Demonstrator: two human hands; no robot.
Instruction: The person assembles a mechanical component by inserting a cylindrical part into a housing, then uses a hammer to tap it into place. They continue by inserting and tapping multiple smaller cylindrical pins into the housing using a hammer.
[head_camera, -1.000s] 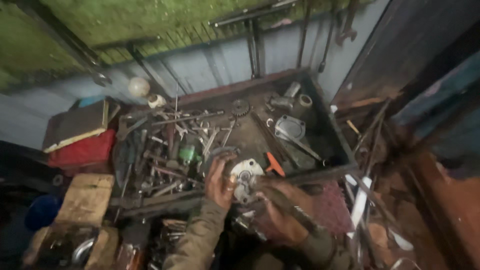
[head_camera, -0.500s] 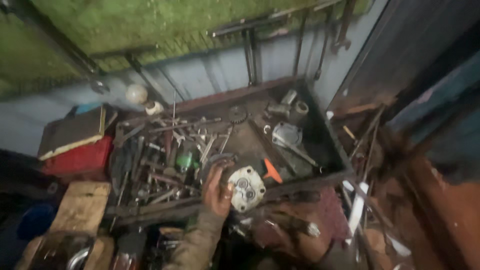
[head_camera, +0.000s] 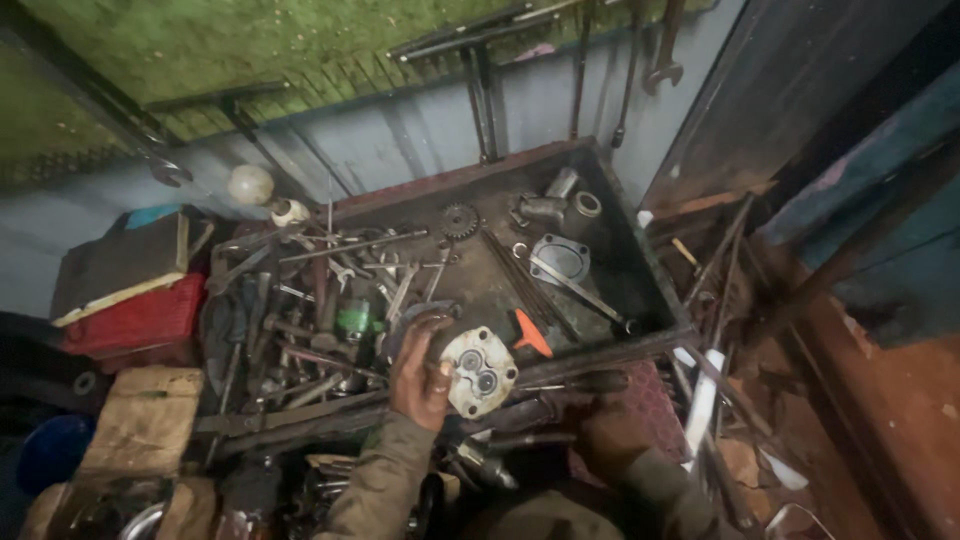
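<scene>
My left hand (head_camera: 418, 378) grips a round pale metal cover plate (head_camera: 479, 372) with holes and two small round recesses, and holds it over the front edge of a dark metal tray (head_camera: 640, 262). The tray is full of wrenches, rods and parts. An orange-handled tool (head_camera: 531, 336) lies just right of the plate. My right sleeve (head_camera: 652, 482) shows at the bottom. My right hand (head_camera: 596, 432) is a dim shape low over a reddish cloth (head_camera: 652, 412), and I cannot make out its fingers.
In the tray lie a small gear (head_camera: 460, 220), a flat grey plate (head_camera: 560, 258), pipe fittings (head_camera: 545, 207) and a green-capped piece (head_camera: 352, 320). A red box (head_camera: 135, 320) and wooden blocks (head_camera: 140, 420) stand at the left. Rods and scrap (head_camera: 715, 330) pile up on the right.
The left hand has lifted the round plate a little up and right. The right hand, which was beside the plate a second ago, has dropped away to the lower right.
</scene>
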